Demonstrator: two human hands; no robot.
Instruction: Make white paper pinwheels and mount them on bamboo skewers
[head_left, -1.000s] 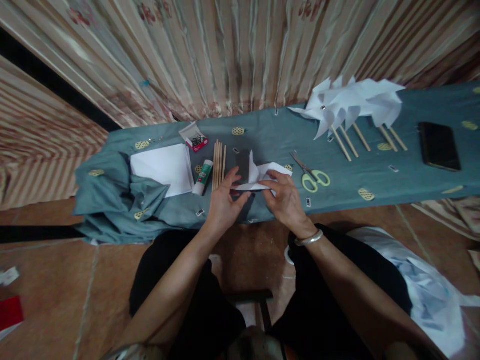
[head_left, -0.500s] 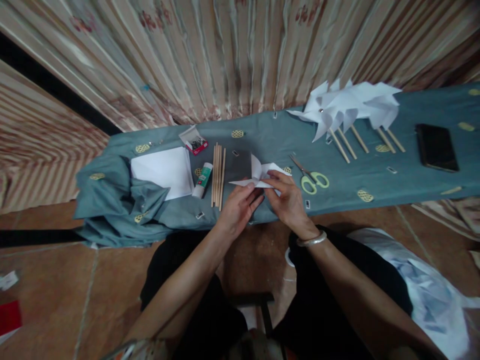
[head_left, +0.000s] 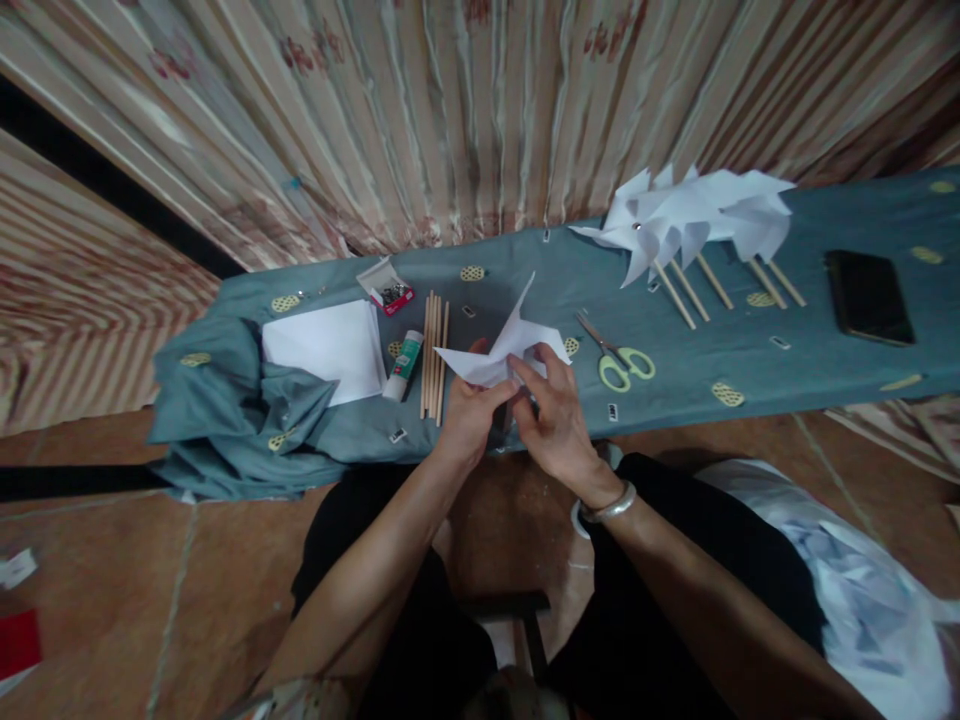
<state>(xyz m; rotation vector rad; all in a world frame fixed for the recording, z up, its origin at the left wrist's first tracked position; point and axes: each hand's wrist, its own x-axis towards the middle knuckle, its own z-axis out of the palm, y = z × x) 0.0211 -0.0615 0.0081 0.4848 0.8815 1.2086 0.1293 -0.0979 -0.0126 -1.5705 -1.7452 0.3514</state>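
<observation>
A folded white paper pinwheel (head_left: 504, 350) is held over the near edge of the cloth-covered table. My left hand (head_left: 474, 412) grips its lower left side, thumb on the near face and the other fingers partly hidden behind. My right hand (head_left: 553, 415) has its bent fingers closed on the paper's right part. Just left of the paper lie several wooden sticks (head_left: 433, 358), side by side. Scissors (head_left: 621, 360) with green handles rest to the right. A glue stick (head_left: 403, 366) and an open red box of small metal pins (head_left: 391, 294) lie farther left.
A stack of white paper (head_left: 322, 345) lies at the left beside bunched cloth (head_left: 217, 400). Several finished white pinwheels (head_left: 697, 215) on sticks lie at the back right, near a dark phone (head_left: 870, 297). A white plastic bag (head_left: 832, 570) is on the floor at right.
The pinwheel has turned and tilted in my hands, and one point now stands up higher. My right hand has shifted slightly left and down, its fingers moving inward on the paper.
</observation>
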